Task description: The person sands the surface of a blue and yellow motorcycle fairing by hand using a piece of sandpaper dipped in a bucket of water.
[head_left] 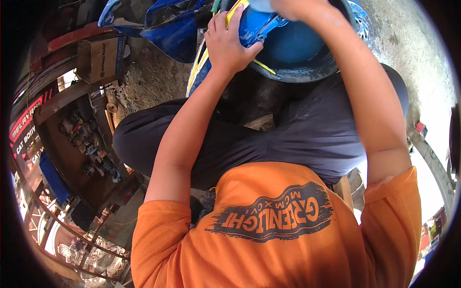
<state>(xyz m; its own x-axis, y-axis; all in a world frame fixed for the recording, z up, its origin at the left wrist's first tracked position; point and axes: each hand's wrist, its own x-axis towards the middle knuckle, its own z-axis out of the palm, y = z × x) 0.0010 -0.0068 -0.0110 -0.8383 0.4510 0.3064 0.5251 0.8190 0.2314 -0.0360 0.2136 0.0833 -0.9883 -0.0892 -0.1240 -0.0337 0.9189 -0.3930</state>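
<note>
- Blue panel (249,29), 1, with a yellow-and-white edge: lay tilted over the left part of the tub, cut off by the upper edge of view.
- Left hand (230,45), 1: clamped on the blue panel, fingers over its striped edge, thumb set apart toward the tub.
- Right hand (300,7), 1: stood above the tub at the upper edge of view, beside a pale blue item (261,5); whether its fingers were apart or together could not be told.
- Round tub (307,77), 1, dark-rimmed, blue inside: stood in front of the person's legs.
- Thin yellow strip (264,66), 1: showed below the panel, near the tub's rim.
- Perforated disc (363,21), 1: showed just beside the tub, right.
- Blue glossy parts (170,31): lay left of the tub.
- Cardboard box (96,60), 1: stood farther left.
- Orange shirt (278,192), 1, and dark trousers (307,127): were worn by the seated person.
</note>
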